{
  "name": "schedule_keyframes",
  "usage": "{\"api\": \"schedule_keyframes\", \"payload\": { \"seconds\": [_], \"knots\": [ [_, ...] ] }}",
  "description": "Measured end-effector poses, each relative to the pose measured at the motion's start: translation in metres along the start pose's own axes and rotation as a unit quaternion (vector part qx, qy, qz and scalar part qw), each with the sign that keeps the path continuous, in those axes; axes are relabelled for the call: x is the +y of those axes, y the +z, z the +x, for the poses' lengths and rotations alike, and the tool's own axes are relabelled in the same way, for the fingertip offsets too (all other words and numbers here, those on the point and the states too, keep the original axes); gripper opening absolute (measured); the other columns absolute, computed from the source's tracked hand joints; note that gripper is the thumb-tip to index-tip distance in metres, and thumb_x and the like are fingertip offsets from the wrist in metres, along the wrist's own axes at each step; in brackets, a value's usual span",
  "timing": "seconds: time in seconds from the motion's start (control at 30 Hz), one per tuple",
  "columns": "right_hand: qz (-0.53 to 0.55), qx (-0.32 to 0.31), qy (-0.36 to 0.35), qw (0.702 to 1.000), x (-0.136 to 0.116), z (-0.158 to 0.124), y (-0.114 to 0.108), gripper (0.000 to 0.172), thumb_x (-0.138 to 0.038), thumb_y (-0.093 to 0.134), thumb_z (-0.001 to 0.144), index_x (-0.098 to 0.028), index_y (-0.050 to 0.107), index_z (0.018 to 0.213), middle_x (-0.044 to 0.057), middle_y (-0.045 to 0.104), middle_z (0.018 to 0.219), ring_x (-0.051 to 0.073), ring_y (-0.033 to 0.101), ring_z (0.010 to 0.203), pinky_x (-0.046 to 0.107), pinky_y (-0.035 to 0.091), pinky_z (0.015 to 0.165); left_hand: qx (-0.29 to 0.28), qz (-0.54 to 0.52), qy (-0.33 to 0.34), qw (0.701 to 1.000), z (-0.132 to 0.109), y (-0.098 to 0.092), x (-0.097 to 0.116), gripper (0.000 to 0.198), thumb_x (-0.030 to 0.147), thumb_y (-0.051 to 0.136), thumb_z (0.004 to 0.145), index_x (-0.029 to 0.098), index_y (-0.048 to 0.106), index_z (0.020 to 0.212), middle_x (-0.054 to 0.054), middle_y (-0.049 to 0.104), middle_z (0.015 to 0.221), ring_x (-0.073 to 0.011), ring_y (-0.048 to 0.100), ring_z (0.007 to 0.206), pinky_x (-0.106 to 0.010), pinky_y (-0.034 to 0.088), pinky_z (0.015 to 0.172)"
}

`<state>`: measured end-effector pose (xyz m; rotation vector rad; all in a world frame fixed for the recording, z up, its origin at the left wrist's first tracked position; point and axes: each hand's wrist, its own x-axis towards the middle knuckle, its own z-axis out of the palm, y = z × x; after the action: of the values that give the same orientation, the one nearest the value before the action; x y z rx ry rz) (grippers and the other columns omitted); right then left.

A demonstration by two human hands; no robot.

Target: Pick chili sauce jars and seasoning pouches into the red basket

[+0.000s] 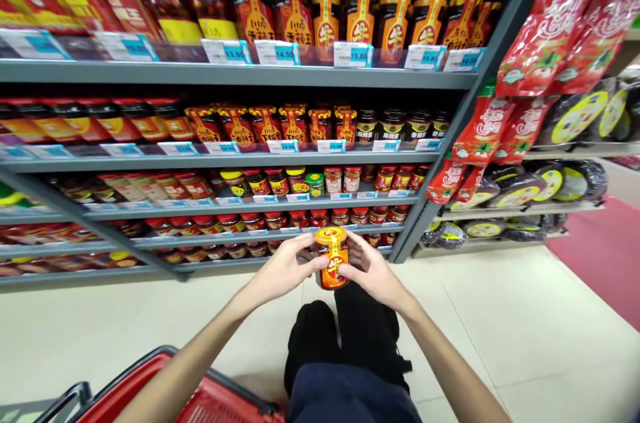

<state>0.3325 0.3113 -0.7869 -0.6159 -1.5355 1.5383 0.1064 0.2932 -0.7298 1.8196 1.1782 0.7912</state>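
Observation:
Between my two hands is a jar of sauce (332, 251) with an orange lid and an orange-and-red label facing me. It is upright, held in front of my knees. My left hand (290, 266) grips the jar's left side, with the thumb on its front. From the right, my right hand (373, 269) wraps round it, its thumb also pressing the label. The fingers behind the jar are partly hidden. Similar orange-labelled jars (359, 15) stand on the top shelf ahead.
Grey shelves (300, 78) filled with sauce jars span the front, with price tags (353, 55) along their edges. Red pouches (545, 29) hang at the right, beside shelves of dark wrapped packages (520, 191). A red shopping basket (220, 399) is on the pale tiled floor (465, 329) at lower left.

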Motion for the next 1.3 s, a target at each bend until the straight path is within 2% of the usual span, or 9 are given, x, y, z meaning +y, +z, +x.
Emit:
{"api": "schedule_keyframes", "payload": {
  "seconds": [0.1, 0.23, 0.43, 0.53, 0.63, 0.8, 1.03, 1.13, 1.3],
  "knots": [
    [-0.027, -0.01, 0.005, 1.0, -0.001, 0.0, -0.001, 0.079, -0.037, 0.078, 0.09, -0.032, 0.039, 0.158, 0.007, 0.057, 0.152, 0.025, 0.058, 0.137, 0.046, 0.044, 0.12, -0.02, 0.037, 0.014, 0.999, 0.001, 0.001, -0.007, 0.043, 0.047, 0.067, 0.095, 0.02, 0.07, 0.128, -0.009, 0.07, 0.115, -0.0233, 0.066, 0.1, -0.034, 0.057, 0.089],
    [-0.08, -0.01, -0.002, 0.997, -0.002, 0.004, -0.002, 0.086, -0.038, 0.078, 0.09, -0.033, 0.031, 0.161, 0.008, 0.057, 0.153, 0.025, 0.058, 0.137, 0.047, 0.044, 0.12, -0.023, 0.042, 0.015, 0.999, 0.002, 0.003, -0.016, 0.044, 0.049, 0.066, 0.095, 0.018, 0.071, 0.125, -0.008, 0.069, 0.108, -0.0226, 0.065, 0.095, -0.034, 0.056, 0.087],
    [-0.103, -0.017, -0.016, 0.994, -0.017, 0.013, 0.001, 0.067, -0.037, 0.078, 0.089, -0.032, 0.049, 0.149, 0.008, 0.064, 0.144, 0.028, 0.064, 0.13, 0.051, 0.049, 0.115, -0.007, -0.011, -0.005, 1.0, 0.0, -0.002, -0.006, 0.043, 0.051, 0.068, 0.092, 0.021, 0.072, 0.122, -0.009, 0.069, 0.113, -0.0238, 0.065, 0.097, -0.028, 0.057, 0.072],
    [-0.102, -0.015, -0.04, 0.994, -0.038, 0.019, 0.004, 0.063, -0.037, 0.078, 0.089, -0.034, 0.052, 0.146, 0.006, 0.065, 0.144, 0.028, 0.066, 0.127, 0.049, 0.052, 0.112, 0.032, -0.068, -0.019, 0.997, -0.006, -0.011, 0.002, 0.052, 0.051, 0.072, 0.089, 0.021, 0.067, 0.131, -0.01, 0.068, 0.115, -0.0244, 0.066, 0.097, -0.027, 0.057, 0.066],
    [-0.109, -0.005, -0.07, 0.992, -0.065, 0.031, 0.002, 0.062, -0.035, 0.078, 0.089, -0.033, 0.051, 0.145, 0.007, 0.065, 0.143, 0.028, 0.067, 0.125, 0.048, 0.055, 0.108, 0.059, -0.107, -0.028, 0.992, -0.015, -0.024, 0.009, 0.054, 0.053, 0.066, 0.093, 0.018, 0.065, 0.134, -0.011, 0.07, 0.109, -0.0235, 0.069, 0.095, -0.03, 0.059, 0.07],
    [-0.141, 0.044, -0.159, 0.976, -0.126, 0.073, -0.015, 0.065, -0.037, 0.081, 0.086, -0.028, 0.052, 0.143, 0.011, 0.063, 0.145, 0.028, 0.067, 0.125, 0.047, 0.056, 0.108, 0.117, -0.07, -0.006, 0.991, -0.022, -0.054, 0.029, 0.051, 0.055, 0.065, 0.093, 0.015, 0.069, 0.125, -0.012, 0.074, 0.108, -0.0245, 0.072, 0.097, -0.03, 0.059, 0.07],
    [-0.209, 0.056, -0.267, 0.939, -0.215, 0.16, -0.047, 0.075, -0.048, 0.086, 0.078, -0.022, 0.055, 0.141, 0.012, 0.071, 0.128, 0.026, 0.071, 0.112, 0.047, 0.057, 0.104, 0.174, -0.038, 0.093, 0.98, 0.023, -0.104, 0.078, 0.053, 0.054, 0.068, 0.091, 0.011, 0.069, 0.122, -0.016, 0.077, 0.113, -0.0258, 0.074, 0.099, -0.034, 0.061, 0.076],
    [-0.225, 0.04, -0.275, 0.934, -0.227, 0.176, -0.05, 0.078, -0.052, 0.087, 0.075, -0.021, 0.057, 0.14, 0.011, 0.074, 0.123, 0.025, 0.072, 0.11, 0.046, 0.058, 0.103, 0.199, -0.069, 0.127, 0.969, 0.051, -0.108, 0.094, 0.058, 0.055, 0.069, 0.09, 0.01, 0.066, 0.126, -0.019, 0.074, 0.122, -0.0283, 0.073, 0.107, -0.035, 0.062, 0.078],
    [-0.221, 0.017, -0.264, 0.939, -0.221, 0.176, -0.041, 0.075, -0.052, 0.088, 0.074, -0.021, 0.062, 0.137, 0.009, 0.075, 0.122, 0.026, 0.072, 0.11, 0.043, 0.062, 0.096, 0.208, -0.108, 0.174, 0.956, 0.087, -0.093, 0.111, 0.075, 0.052, 0.079, 0.084, 0.01, 0.055, 0.141, -0.023, 0.062, 0.143, -0.0323, 0.067, 0.122, -0.039, 0.062, 0.088]
  ]
}}
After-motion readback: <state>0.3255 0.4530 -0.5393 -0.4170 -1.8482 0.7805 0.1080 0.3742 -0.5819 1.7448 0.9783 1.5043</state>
